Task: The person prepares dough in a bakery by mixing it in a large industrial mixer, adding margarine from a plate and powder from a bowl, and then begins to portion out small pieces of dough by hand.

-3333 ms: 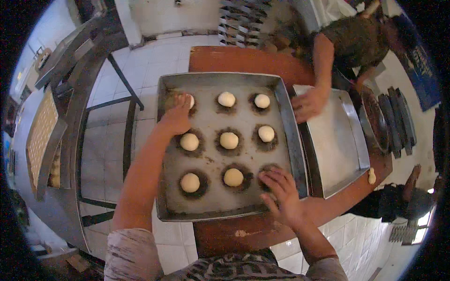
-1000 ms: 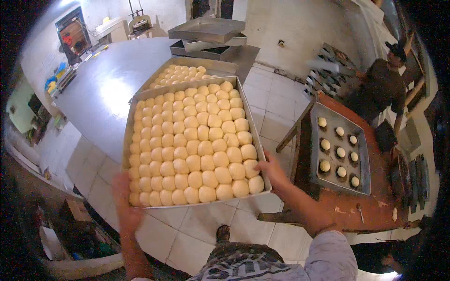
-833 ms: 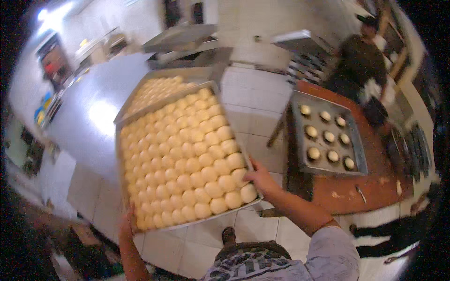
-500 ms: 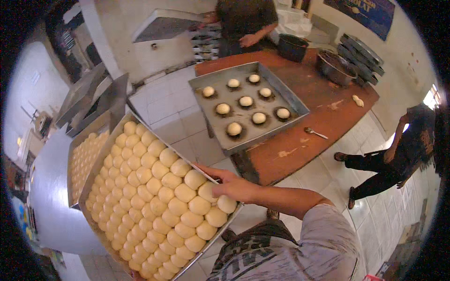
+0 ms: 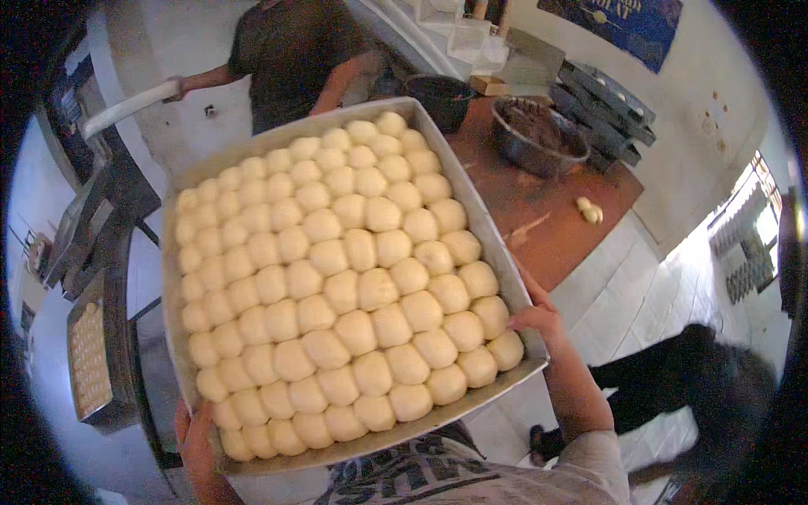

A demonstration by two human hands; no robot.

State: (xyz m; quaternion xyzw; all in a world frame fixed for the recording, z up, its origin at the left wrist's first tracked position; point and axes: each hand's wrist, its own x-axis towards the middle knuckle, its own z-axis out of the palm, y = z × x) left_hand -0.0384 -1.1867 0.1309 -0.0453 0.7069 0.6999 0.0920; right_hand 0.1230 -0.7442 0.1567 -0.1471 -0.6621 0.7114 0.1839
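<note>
One brown table (image 5: 551, 252) lies partly behind the raised metal tray (image 5: 532, 348), probably heavy, best held by opposite walls. Right hand (image 5: 543, 318): thumb and fingers pinching the tray's right wall. Left hand (image 5: 194, 439): at its lower-left edge, finger closure indiscernible. Dough balls (image 5: 341, 290), inside: presumably soft.

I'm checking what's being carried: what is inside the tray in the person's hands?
Rows of round, pale dough balls, packed close, fill the tray. Its bottom is covered by them and cannot be seen.
</note>
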